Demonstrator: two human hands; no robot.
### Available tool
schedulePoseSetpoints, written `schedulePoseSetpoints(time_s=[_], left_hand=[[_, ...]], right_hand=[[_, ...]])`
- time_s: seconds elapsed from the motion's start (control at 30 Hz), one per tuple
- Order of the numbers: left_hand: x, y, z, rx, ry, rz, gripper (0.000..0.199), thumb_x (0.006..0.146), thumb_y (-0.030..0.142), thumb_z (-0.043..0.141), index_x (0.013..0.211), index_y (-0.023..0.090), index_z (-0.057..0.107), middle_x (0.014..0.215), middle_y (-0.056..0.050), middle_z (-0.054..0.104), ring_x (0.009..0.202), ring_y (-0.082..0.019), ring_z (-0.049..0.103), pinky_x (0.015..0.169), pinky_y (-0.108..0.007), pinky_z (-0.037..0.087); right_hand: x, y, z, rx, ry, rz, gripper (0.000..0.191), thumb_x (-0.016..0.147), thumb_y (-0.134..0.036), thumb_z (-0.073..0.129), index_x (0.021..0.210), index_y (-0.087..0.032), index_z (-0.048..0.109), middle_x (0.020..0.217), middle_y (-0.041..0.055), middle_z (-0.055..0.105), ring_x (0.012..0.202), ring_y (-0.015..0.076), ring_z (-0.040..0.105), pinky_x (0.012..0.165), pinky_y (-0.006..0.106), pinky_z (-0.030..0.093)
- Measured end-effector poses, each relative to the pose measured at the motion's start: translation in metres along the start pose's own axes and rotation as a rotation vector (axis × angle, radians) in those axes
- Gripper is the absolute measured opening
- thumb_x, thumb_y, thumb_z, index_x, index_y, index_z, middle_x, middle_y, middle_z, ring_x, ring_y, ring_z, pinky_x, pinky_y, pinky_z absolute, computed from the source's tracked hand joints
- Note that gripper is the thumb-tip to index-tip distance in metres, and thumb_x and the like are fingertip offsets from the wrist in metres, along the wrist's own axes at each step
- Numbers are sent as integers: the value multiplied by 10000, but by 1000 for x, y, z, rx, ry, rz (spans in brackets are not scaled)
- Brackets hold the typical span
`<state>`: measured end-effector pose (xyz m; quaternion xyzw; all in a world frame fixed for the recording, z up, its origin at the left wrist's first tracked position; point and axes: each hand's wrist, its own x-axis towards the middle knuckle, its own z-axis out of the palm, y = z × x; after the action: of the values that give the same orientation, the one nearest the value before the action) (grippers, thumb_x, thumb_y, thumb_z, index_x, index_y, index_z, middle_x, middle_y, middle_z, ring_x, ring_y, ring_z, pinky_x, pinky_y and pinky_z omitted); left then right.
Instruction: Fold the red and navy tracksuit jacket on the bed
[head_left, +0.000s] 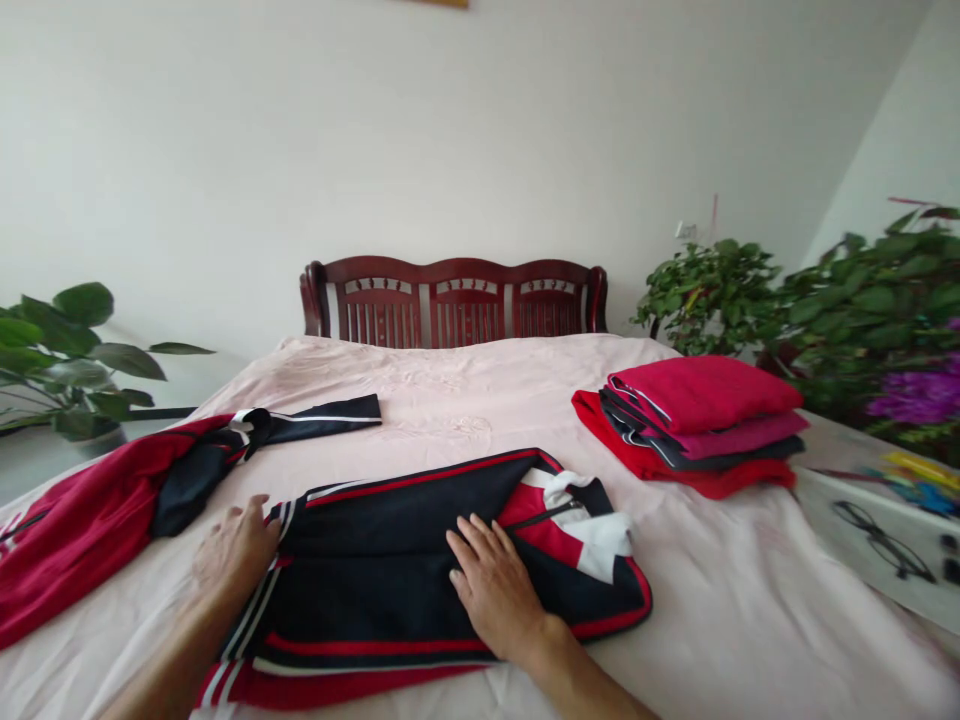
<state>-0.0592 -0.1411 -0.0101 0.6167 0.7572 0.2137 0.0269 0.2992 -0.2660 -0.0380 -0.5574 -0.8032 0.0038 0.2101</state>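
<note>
A dark navy track jacket (pixel 375 560) with red and white trim lies on the bed, its sleeves folded inward over the body. Its white collar and red chest panel point right, and striped cuffs show at the left end. My right hand (pixel 499 590) rests flat on the jacket near the chest panel, fingers stretched out. At the jacket's left end is my left hand (pixel 236 550), fingers apart, the fingertips touching or just beside the striped edge. A second jacket, red and navy (pixel 105 500), lies loosely spread to the left of my left hand.
A stack of folded red and dark clothes (pixel 705 420) sits at the right on the pale pink bedsheet (pixel 450 380). Beyond the bed stands a dark red wooden headboard (pixel 465 300). Potted plants (pixel 82 350) flank both sides. Glasses (pixel 885 540) lie on a surface at right.
</note>
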Motion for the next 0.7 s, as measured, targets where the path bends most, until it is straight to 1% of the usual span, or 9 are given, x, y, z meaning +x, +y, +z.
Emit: schedulePoseSetpoints(time_s=[0.03,0.1,0.17,0.2,0.3,0.4,0.5,0.6,0.7], left_hand=[[-2,7,-2,34,23,38,562,897,401,358,1335,100,542,1284,-247,608,1134,-420,599,918,-567,452],[-9,24,-1,81,48,157,558,930,397,310,1374,135,525,1383,-198,552,1213,-369,561,1006,-508,422],[-16,38,7,107,17,274,573,950,422,288,1392,139,518,1419,-171,537,1275,-320,528,1056,-447,403],[-21,42,13,123,-13,294,579,951,435,299,1402,143,515,1440,-165,525,1318,-315,494,1078,-445,385],[-32,45,34,211,-66,256,607,935,473,364,1453,179,480,1529,-168,436,1426,-358,364,1113,-499,329],[-37,40,48,272,-51,206,640,932,518,377,1496,221,424,1583,-179,349,1455,-395,301,1120,-530,296],[-38,38,51,303,-46,190,646,937,537,361,1509,241,398,1592,-189,325,1458,-400,296,1125,-532,281],[-38,40,49,333,-48,188,648,938,537,354,1511,237,394,1587,-193,333,1453,-396,307,1117,-529,294],[-37,41,49,351,-32,192,654,931,537,369,1508,231,403,1583,-190,343,1443,-394,327,1111,-531,305]], right_hand=[[0,0,-1,4,-2,4,478,1000,-378,421,1455,-240,473,1540,66,431,1444,253,334,1206,481,253],[1,0,-2,11,-2,11,485,998,-388,429,1456,-236,472,1545,67,424,1450,251,324,1210,476,247],[0,-1,-2,14,-1,9,492,993,-395,442,1457,-235,472,1548,69,419,1452,254,321,1211,476,243],[-1,-2,-2,17,-2,7,493,991,-396,447,1456,-236,475,1547,69,420,1450,256,327,1209,476,246],[0,-4,-5,33,-14,20,476,986,-393,455,1432,-236,510,1519,72,460,1421,266,378,1186,478,288],[13,3,-17,71,-16,55,432,996,-368,422,1368,-213,577,1407,82,581,1327,253,497,1130,448,365],[42,32,-35,115,16,193,413,983,-327,416,1318,-191,617,1323,79,644,1245,215,567,1088,368,403],[77,84,-52,121,70,488,423,952,-257,398,1310,-201,616,1329,64,639,1228,188,581,1038,307,431],[100,138,-59,91,99,658,476,922,-176,350,1328,-136,596,1335,127,626,1217,224,590,995,326,450]])
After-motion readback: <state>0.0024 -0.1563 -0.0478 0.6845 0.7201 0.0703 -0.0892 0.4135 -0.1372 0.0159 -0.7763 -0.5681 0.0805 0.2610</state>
